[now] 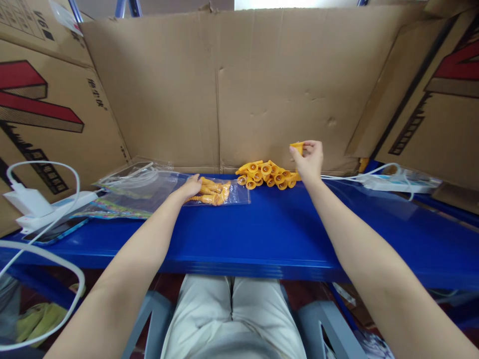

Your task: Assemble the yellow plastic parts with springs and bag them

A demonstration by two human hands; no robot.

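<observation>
On the blue shelf top (243, 234), my left hand (192, 185) has its fingers closed on the near end of a clear plastic bag (239, 195). Several yellow horn-shaped plastic pieces (211, 192) lie in that bag, their flared ends to the right; one shows a ridged stem. My right hand (310, 160) is raised, pinching another yellow horn-shaped piece (297, 147) by its side; the fingers hide part of it. Just left of and below it, a pile of the same yellow pieces (265, 172) rests against the cardboard, most flared ends facing me.
Cardboard panels (262, 89) wall the back and both sides. At left lie flat clear bags (130, 192), a phone (58, 232), and a power strip (60, 207) with a white plug and looping cable. Another white power strip (402, 183) lies at right. The shelf's front edge (243, 269) is above my lap.
</observation>
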